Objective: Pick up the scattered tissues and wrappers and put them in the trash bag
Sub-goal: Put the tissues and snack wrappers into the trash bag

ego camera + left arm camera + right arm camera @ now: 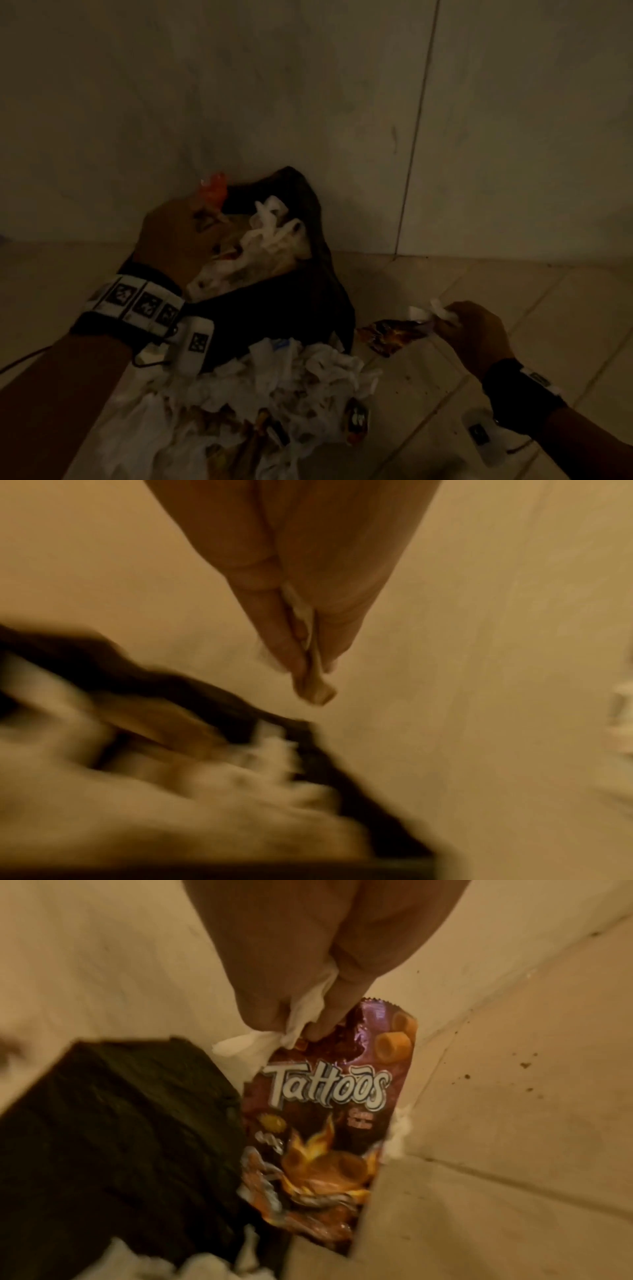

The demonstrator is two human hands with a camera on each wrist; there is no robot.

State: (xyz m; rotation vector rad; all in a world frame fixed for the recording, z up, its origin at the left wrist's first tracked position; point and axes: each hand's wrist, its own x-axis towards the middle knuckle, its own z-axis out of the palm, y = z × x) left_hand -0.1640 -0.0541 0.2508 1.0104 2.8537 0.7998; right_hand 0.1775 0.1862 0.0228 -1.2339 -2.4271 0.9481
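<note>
While your left hand (174, 236) pinches an orange wrapper (214, 189) above the crumpled black trash bag (308, 308), your right hand (474, 334) grips a glossy snack packet (329, 1123) and white tissue (304, 1015) beside it, over the tiled floor (513, 308).

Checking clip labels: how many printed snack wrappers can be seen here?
3. One Tattoos wrapper pinched with a tissue in the right hand; an orange wrapper in the left hand; one small packet on the tissue pile. More may be buried.
</note>
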